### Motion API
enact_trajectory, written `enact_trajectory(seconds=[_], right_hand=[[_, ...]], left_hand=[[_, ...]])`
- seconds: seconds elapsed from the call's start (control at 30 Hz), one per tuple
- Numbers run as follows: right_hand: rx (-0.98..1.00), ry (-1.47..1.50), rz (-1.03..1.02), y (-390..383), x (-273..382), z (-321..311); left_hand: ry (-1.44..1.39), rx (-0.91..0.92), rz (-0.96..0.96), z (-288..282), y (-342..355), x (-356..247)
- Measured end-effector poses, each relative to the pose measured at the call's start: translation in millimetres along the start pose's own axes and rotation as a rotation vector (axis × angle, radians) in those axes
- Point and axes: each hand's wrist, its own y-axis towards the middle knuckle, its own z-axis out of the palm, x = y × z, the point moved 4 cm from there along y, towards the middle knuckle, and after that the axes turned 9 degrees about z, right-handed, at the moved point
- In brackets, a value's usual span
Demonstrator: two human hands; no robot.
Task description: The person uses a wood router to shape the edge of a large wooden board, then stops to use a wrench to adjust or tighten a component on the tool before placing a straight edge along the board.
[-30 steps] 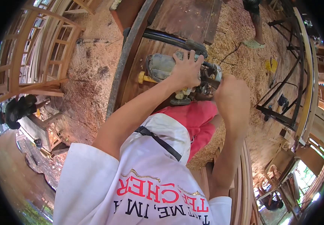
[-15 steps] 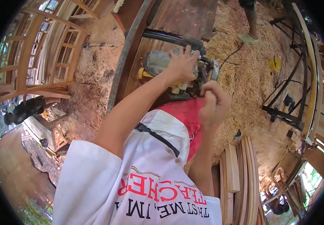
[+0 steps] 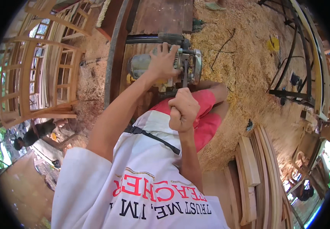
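Observation:
My left hand (image 3: 164, 63) lies over a grey power tool (image 3: 138, 65) with a rounded motor housing and metal guard, its fingers spread across the top. The tool rests on a brown wooden workbench (image 3: 151, 19). My right hand (image 3: 183, 108) is closed on the lower end of a dark metal wrench (image 3: 186, 74), whose far end reaches into the tool's metal parts. Where the wrench meets the tool is too small to make out.
Wooden frames (image 3: 31, 76) stand at the left, near a co-worker (image 3: 35, 133). A black metal stand (image 3: 291, 93) and a yellow object (image 3: 272, 44) are on the right. Stacked boards (image 3: 252, 175) lie at lower right; sawdust covers the floor (image 3: 241, 87).
My right hand has swung down and inward toward my body with the wrench. My left hand stays on the tool. The view has shifted, so the bench sits higher and farther left.

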Motion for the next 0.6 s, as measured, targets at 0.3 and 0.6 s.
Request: enact_trajectory(seconds=[0.3, 0.6], right_hand=[[0.008, -0.057, -0.050, -60, -11, -4], [0.220, -0.282, 0.104, -133, -44, -9]], left_hand=[[0.035, 0.008, -0.002, 12, -2, 3], [0.001, 0.033, -0.015, 6, -1, 3]])
